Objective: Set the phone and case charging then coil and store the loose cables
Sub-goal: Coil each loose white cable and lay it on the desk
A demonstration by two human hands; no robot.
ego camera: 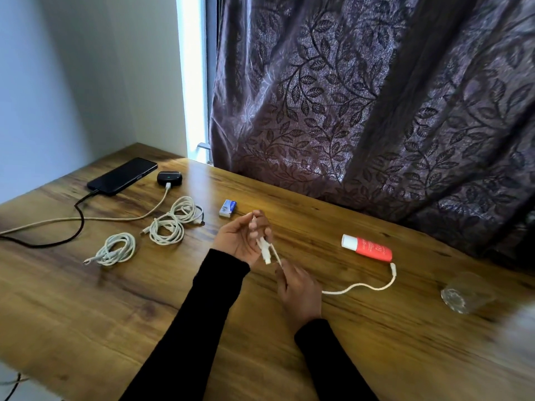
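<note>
A black phone (123,175) lies at the far left of the wooden table (144,299) with a black cable (78,224) plugged in. Beside it a black earbud case (169,178) shows a green light, with a beige cable (115,218) plugged in. Three white coils lie nearby: one (115,250) at the front left, a second (167,231), and a third (186,211). My left hand (240,238) holds a short white cable (362,286) near its plug, fingers curled round it. My right hand (298,290) pinches the same cable just below. The free end trails right across the table.
A small blue-and-white box (228,208) lies beyond my hands. A red tube (367,248) with a white cap lies to the right, and a clear glass (466,293) stands near the right edge. A patterned purple curtain (376,105) hangs behind the table.
</note>
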